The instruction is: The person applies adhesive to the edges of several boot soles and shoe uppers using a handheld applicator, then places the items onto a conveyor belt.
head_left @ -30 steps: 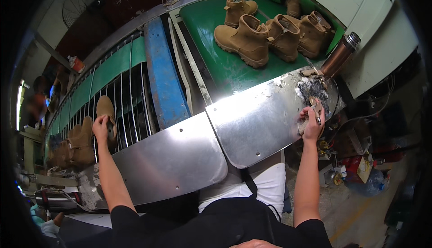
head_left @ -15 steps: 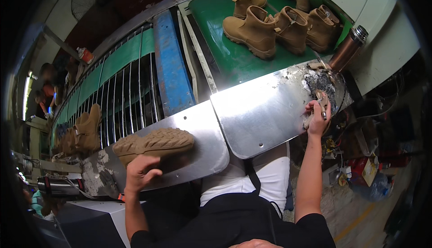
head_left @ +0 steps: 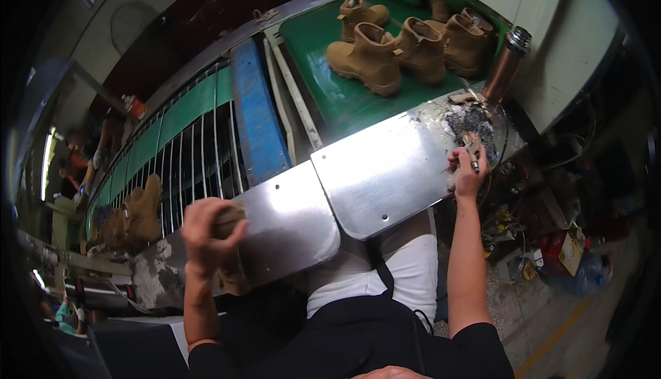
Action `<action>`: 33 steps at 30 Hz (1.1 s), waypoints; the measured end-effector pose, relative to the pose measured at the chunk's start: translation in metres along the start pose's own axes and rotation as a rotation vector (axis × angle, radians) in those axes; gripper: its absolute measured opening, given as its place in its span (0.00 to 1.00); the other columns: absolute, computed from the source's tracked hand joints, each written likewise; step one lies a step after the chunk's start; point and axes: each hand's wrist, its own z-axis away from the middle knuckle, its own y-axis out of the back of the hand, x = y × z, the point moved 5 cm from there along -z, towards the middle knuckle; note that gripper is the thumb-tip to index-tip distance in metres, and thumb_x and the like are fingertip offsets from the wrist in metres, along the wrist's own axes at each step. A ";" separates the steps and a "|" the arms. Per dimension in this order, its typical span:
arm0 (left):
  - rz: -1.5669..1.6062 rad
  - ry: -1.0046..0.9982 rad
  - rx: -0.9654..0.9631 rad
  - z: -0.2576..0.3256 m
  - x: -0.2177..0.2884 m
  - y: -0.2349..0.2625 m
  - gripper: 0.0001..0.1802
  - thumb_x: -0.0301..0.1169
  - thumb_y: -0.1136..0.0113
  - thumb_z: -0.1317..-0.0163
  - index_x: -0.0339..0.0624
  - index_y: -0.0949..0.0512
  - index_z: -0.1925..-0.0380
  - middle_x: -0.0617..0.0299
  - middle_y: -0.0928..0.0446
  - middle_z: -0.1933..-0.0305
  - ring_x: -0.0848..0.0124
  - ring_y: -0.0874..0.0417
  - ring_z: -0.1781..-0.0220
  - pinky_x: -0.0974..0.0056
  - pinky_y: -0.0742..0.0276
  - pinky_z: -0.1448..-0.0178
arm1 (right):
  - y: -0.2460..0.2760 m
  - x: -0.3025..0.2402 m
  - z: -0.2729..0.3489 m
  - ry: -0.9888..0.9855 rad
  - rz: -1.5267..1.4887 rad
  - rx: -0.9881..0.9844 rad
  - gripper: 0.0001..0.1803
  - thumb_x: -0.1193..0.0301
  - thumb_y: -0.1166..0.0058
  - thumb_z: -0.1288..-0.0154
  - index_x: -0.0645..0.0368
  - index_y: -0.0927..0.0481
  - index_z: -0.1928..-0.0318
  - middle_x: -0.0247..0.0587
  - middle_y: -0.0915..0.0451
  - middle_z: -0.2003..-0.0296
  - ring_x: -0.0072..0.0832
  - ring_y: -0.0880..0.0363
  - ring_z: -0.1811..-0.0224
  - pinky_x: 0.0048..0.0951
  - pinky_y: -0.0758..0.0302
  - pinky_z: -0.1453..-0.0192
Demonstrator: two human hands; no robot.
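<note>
Over the left metal plate, my left hand (head_left: 206,238) is closed round a tan boot (head_left: 233,276). That boot is turned end-on, with part of it hidden behind my fingers and wrist. At the right end of the other metal plate (head_left: 385,165), my right hand (head_left: 469,176) grips a small hand tool (head_left: 473,148) with a tan body and a slim metal end. Its exact kind I cannot make out. Dark, crusted residue (head_left: 475,121) lies just beyond this hand.
Several tan boots (head_left: 368,62) stand on a green surface (head_left: 330,107). A brown metal flask (head_left: 508,62) is beside them. More boots (head_left: 143,210) line the barred rack (head_left: 200,152). A blue beam (head_left: 258,110) crosses between. Co-workers (head_left: 76,162) are at far left.
My left hand has turned the boot from lying sole up and lengthwise to end-on, its sole no longer facing me. The right hand keeps its tool. The whole view has shifted slightly.
</note>
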 end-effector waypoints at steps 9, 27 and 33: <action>0.571 0.123 0.265 -0.001 -0.028 0.000 0.42 0.55 0.25 0.54 0.33 0.25 0.49 0.53 0.22 0.55 0.64 0.19 0.55 0.62 0.23 0.48 | 0.006 -0.009 0.001 -0.140 -0.037 0.140 0.25 0.76 0.48 0.39 0.61 0.31 0.40 0.37 0.23 0.72 0.23 0.25 0.74 0.24 0.29 0.71; 1.026 0.138 0.202 -0.053 -0.021 -0.037 0.41 0.41 0.20 0.57 0.35 0.27 0.43 0.58 0.21 0.56 0.73 0.20 0.55 0.69 0.24 0.48 | -0.216 -0.172 0.160 0.214 -0.054 -1.106 0.26 0.80 0.49 0.42 0.69 0.32 0.42 0.40 0.24 0.76 0.22 0.24 0.75 0.24 0.27 0.69; 1.149 0.299 0.183 -0.054 -0.052 -0.051 0.37 0.40 0.23 0.51 0.37 0.27 0.43 0.60 0.20 0.54 0.73 0.21 0.52 0.68 0.25 0.46 | -0.239 -0.138 0.156 0.011 -0.131 -1.002 0.24 0.78 0.47 0.42 0.68 0.28 0.43 0.36 0.22 0.73 0.19 0.24 0.73 0.22 0.27 0.67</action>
